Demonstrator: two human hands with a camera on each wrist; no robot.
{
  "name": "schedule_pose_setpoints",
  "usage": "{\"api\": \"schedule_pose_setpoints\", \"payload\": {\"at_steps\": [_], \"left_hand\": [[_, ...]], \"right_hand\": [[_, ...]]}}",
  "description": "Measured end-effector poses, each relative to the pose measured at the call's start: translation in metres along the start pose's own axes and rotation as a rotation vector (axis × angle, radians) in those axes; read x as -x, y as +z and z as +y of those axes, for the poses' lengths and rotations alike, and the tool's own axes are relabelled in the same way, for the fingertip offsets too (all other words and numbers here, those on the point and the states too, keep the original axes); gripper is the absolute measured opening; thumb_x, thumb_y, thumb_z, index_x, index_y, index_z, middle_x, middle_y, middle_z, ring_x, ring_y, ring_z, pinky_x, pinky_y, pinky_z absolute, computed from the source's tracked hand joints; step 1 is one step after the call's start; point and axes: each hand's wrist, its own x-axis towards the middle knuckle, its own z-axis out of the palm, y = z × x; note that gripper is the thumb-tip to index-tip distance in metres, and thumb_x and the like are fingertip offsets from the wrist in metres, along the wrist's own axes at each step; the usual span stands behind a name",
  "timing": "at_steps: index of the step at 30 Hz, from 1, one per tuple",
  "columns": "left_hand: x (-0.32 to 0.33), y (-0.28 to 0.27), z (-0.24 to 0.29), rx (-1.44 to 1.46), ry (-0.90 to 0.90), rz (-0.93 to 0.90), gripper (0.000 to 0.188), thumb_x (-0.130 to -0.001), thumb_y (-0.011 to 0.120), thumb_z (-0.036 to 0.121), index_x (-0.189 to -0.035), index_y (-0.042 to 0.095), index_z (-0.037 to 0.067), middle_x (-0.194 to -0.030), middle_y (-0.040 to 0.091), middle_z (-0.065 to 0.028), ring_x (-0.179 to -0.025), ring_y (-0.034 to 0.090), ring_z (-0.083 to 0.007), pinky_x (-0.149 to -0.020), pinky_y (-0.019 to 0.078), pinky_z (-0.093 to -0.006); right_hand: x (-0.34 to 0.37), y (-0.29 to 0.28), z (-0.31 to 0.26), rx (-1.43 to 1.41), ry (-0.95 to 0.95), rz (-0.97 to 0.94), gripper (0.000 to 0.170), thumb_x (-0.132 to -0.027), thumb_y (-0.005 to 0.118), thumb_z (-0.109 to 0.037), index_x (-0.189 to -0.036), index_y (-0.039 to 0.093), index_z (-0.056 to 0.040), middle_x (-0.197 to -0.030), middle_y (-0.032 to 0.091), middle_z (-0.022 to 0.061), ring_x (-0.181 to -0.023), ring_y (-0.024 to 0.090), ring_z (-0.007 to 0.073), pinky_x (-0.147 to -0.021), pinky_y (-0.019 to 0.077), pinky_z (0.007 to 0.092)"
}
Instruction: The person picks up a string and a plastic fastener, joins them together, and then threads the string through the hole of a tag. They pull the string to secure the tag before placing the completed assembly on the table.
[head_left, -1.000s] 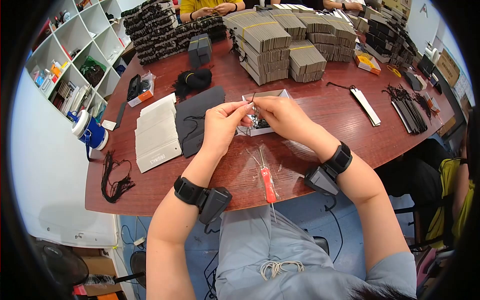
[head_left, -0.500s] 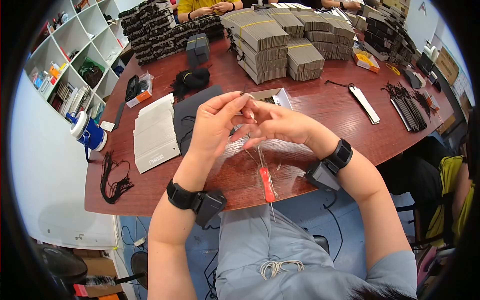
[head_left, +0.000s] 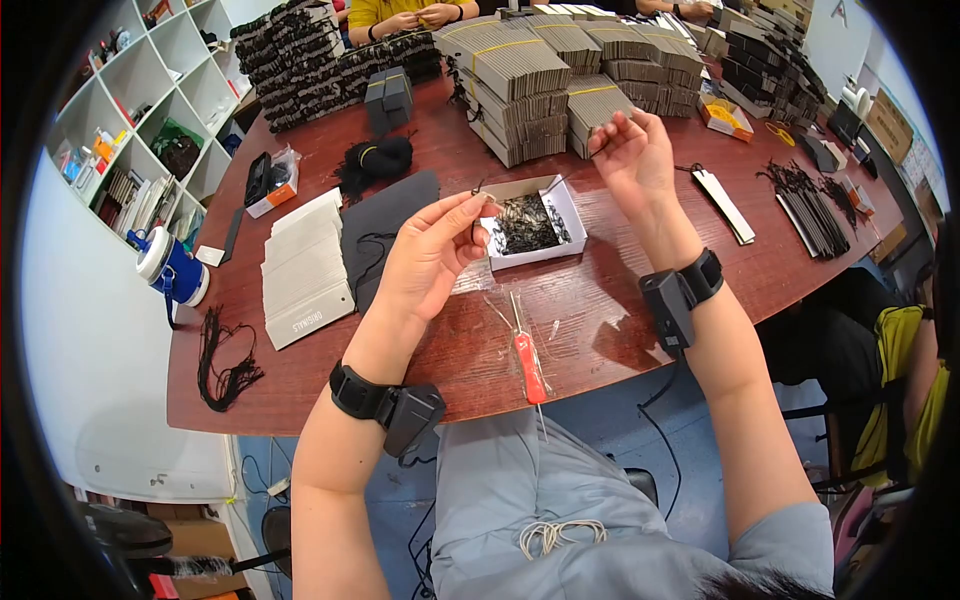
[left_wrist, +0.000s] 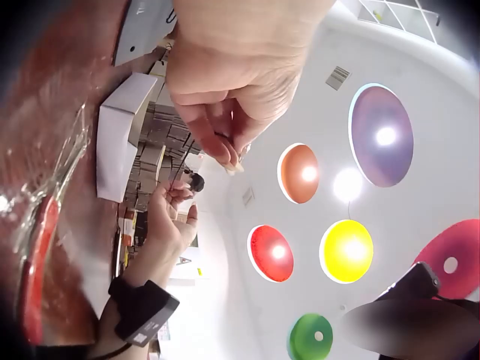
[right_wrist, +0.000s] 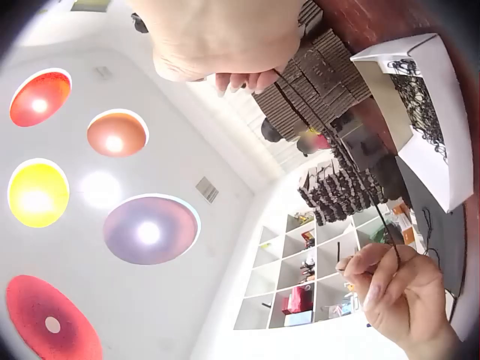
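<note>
Left hand (head_left: 435,245) and right hand (head_left: 640,168) both pinching, black cord (right_wrist: 385,225) strung between. Cord looks drawn out; front ORIGINALS card (head_left: 308,318) looks unthreaded.

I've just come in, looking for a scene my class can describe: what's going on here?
A person at a table has a dark cord stretched between both hands. The left hand pinches one part; the right hand, raised higher, holds another. Beyond the left hand sits an open white box of small dark pieces. A red-handled tool lies nearer the person, untouched.
</note>
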Motion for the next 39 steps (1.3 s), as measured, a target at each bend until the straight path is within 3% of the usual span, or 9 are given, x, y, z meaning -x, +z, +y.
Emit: {"api": "schedule_pose_setpoints", "payload": {"at_steps": [4,7,8,21,24,28,33,35,39], "left_hand": [[0.0,0.008,0.001,0.078,-0.285,0.103,0.019,-0.082,0.053,0.015,-0.096,0.053,0.002,-0.092,0.057,-0.0066,-0.062,0.048,-0.0051,-0.049,0.0419,-0.0124],[-0.003,-0.001,-0.007,0.189,-0.251,0.003,0.018,-0.082,0.052,0.014,-0.095,0.053,0.002,-0.087,0.056,-0.0045,-0.061,0.048,-0.0052,-0.047,0.0403,-0.0118],[-0.002,-0.005,-0.006,0.207,-0.226,-0.037,0.022,-0.08,0.055,0.015,-0.097,0.055,0.002,-0.098,0.057,-0.0055,-0.063,0.051,-0.005,-0.053,0.0424,-0.0132],[-0.001,0.0,-0.002,0.074,0.006,0.054,0.021,-0.079,0.056,0.01,-0.096,0.058,-0.002,-0.08,0.057,-0.0011,-0.057,0.045,-0.0051,-0.051,0.0354,-0.0168],[0.003,0.006,0.0,-0.103,0.118,0.061,0.02,-0.078,0.056,0.008,-0.094,0.059,-0.003,-0.082,0.058,-0.003,-0.057,0.046,-0.005,-0.051,0.0366,-0.0168],[0.005,0.012,-0.003,-0.35,0.225,0.07,0.016,-0.077,0.057,0.005,-0.091,0.061,-0.002,-0.086,0.059,-0.0047,-0.057,0.047,-0.0048,-0.051,0.0376,-0.017],[0.006,0.013,-0.006,-0.513,0.302,0.053,0.014,-0.077,0.055,0.002,-0.09,0.061,-0.001,-0.085,0.059,-0.0062,-0.056,0.048,-0.0067,-0.049,0.0383,-0.0177],[0.006,0.013,-0.006,-0.506,0.312,0.055,0.015,-0.077,0.055,0.002,-0.09,0.061,-0.001,-0.086,0.059,-0.0063,-0.057,0.048,-0.0069,-0.049,0.0387,-0.018],[0.007,0.014,-0.007,-0.466,0.331,0.031,0.015,-0.076,0.055,0.001,-0.091,0.061,-0.001,-0.089,0.058,-0.0071,-0.057,0.048,-0.0074,-0.05,0.0393,-0.0184]], "right_hand": [[0.024,0.025,0.017,0.208,0.149,-0.531,0.037,-0.084,0.035,-0.025,-0.057,0.046,-0.003,-0.056,0.047,0.0079,-0.061,0.049,0.0188,-0.063,0.0408,0.0279],[0.044,0.035,0.034,0.353,0.417,-0.774,0.043,-0.086,0.034,-0.028,-0.057,0.049,-0.0005,-0.057,0.05,0.0092,-0.061,0.05,0.0182,-0.063,0.0406,0.0275],[0.049,0.038,0.036,0.367,0.4,-0.795,0.046,-0.086,0.034,-0.031,-0.056,0.051,-0.0007,-0.057,0.05,0.0083,-0.059,0.049,0.0172,-0.062,0.0401,0.0262],[0.052,0.035,0.035,0.471,0.411,-0.812,0.041,-0.086,0.039,-0.033,-0.065,0.055,-0.0014,-0.063,0.053,0.0033,-0.06,0.047,0.0106,-0.058,0.0371,0.0216],[0.052,0.035,0.039,0.799,0.085,-0.514,0.019,-0.079,0.057,-0.021,-0.077,0.059,-0.0024,-0.074,0.056,0.0022,-0.076,0.051,0.0077,-0.068,0.0405,0.0209],[0.052,0.038,0.038,0.74,-0.087,-0.508,0.021,-0.076,0.061,-0.017,-0.086,0.06,0.0004,-0.082,0.058,0.004,-0.085,0.053,0.0101,-0.075,0.0418,0.0233],[0.055,0.037,0.034,0.832,0.045,-0.629,0.024,-0.078,0.056,-0.013,-0.099,0.057,0.0008,-0.098,0.056,0.0061,-0.091,0.052,0.0127,-0.08,0.0401,0.025],[0.053,0.034,0.035,0.66,0.212,-0.613,0.026,-0.077,0.057,-0.011,-0.101,0.056,0.0003,-0.099,0.057,0.0079,-0.091,0.053,0.0134,-0.081,0.0404,0.0256],[0.052,0.032,0.037,0.504,0.254,-0.592,0.026,-0.075,0.061,-0.011,-0.098,0.058,0.0002,-0.097,0.058,0.0085,-0.085,0.055,0.0118,-0.077,0.0427,0.0241]]}}
